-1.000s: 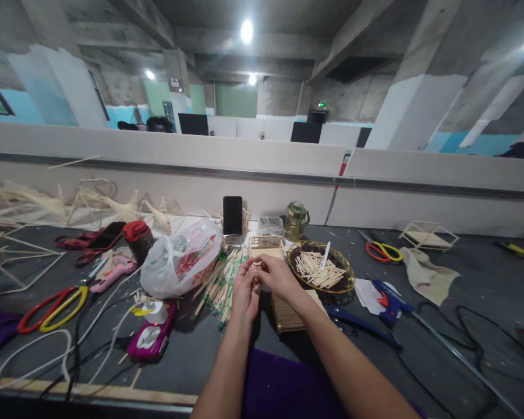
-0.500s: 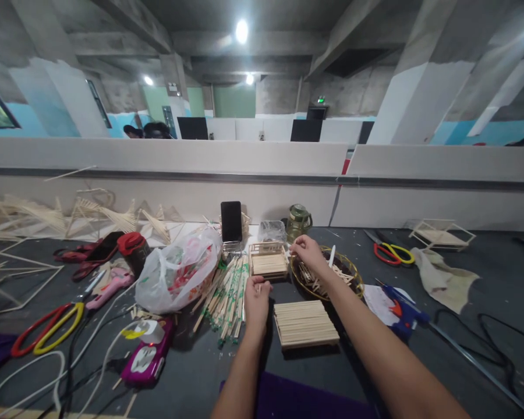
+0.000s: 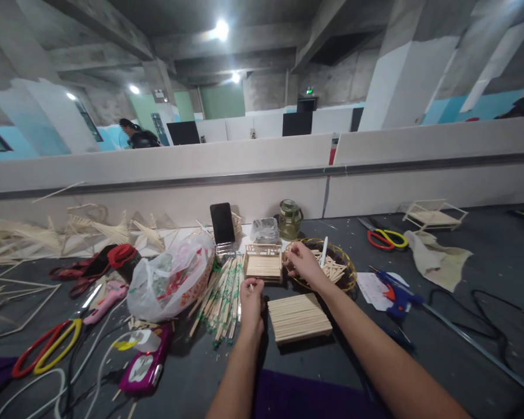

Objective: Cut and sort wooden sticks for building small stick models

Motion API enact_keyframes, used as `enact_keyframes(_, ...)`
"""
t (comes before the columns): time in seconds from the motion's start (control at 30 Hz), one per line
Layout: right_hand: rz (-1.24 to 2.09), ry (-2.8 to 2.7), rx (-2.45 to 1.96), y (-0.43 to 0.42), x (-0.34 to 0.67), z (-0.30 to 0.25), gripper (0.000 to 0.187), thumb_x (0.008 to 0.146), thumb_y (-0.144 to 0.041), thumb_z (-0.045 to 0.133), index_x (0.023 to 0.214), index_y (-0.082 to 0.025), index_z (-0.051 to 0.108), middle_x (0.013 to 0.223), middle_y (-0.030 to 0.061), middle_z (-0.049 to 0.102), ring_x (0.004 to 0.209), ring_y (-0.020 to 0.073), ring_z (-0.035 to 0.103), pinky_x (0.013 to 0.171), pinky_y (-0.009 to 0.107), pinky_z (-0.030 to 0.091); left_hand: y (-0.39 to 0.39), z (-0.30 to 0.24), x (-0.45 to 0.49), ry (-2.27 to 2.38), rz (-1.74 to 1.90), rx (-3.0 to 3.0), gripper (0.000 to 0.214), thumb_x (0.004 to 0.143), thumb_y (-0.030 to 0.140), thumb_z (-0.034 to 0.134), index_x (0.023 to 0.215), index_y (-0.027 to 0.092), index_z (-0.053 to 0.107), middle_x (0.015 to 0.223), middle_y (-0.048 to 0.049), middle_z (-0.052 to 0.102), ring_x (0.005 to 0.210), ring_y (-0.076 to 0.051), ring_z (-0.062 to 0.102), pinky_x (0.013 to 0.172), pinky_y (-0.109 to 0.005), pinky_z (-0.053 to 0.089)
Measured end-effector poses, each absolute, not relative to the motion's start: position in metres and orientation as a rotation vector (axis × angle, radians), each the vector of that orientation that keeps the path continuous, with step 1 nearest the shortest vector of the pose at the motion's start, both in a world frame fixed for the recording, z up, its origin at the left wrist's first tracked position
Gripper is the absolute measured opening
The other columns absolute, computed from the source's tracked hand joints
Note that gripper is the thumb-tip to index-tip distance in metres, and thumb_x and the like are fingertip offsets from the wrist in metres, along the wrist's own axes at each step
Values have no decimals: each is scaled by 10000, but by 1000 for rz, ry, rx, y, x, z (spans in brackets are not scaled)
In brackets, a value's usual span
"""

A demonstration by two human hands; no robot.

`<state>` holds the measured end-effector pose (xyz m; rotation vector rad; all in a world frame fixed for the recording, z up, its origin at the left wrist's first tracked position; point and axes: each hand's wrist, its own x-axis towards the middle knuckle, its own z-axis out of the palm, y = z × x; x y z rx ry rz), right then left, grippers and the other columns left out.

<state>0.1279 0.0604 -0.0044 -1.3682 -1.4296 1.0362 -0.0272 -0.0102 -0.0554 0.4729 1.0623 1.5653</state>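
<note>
My left hand [image 3: 251, 298] rests on the grey table with its fingers curled in a pinch round a short wooden stick piece. Beside it lies a flat panel of glued sticks [image 3: 298, 317]. My right hand [image 3: 302, 263] reaches over the near rim of a round basket [image 3: 348, 272] that holds several short wooden sticks [image 3: 334, 269]; its fingers are bent into the sticks and what they hold is hidden. A small stick-built box [image 3: 262, 262] stands just left of that hand. A bundle of wrapped chopsticks [image 3: 224, 294] lies left of my left hand.
A full plastic bag [image 3: 171, 278], a propped-up phone [image 3: 222, 223], a green jar [image 3: 289, 218], a blue glue gun [image 3: 395, 293], red-and-yellow scissors [image 3: 386, 238], a magenta device [image 3: 142, 365], cables and stick frames crowd the table. A grey partition runs behind. A person sits far back left.
My hands have come apart. The right hand went from in front of me to the basket of sticks, and the left hand sank to the table, uncovering the flat stick panel.
</note>
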Motion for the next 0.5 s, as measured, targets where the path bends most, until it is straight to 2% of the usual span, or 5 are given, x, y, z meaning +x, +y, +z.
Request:
enact_keyframes(0.13,1077,-1520,-1389,43,133,-5,39,810,-213,445,829,-230,416,729,-16,624,636,138,654,481,195,460,-10,-50,-26,1032,1533,413,494,541,306,849,770,200,424,503,129,438,298,7,225,321,-141,108)
enact_keyframes(0.27,997,-1649,-1382,35,140,-4,100,779,-131,468,763,-221,429,606,-43,576,587,123,588,543,206,404,-2,-46,-23,1007,1537,371,511,515,306,872,716,184,420,522,102,480,303,19,234,309,-135,105)
enact_keyframes(0.4,827,-1664,-1393,38,153,-1,149,751,-106,517,704,-219,432,608,-50,507,636,132,524,615,235,369,7,-46,-18,1001,1542,342,527,512,299,883,662,187,390,476,111,449,295,15,238,299,-133,117)
enact_keyframes(0.5,784,-1621,-1412,48,163,-5,142,729,-107,537,678,-213,457,614,-40,510,653,143,525,625,243,378,12,-47,-16,1006,1533,329,530,517,311,885,644,185,386,475,95,481,288,17,240,293,-132,118)
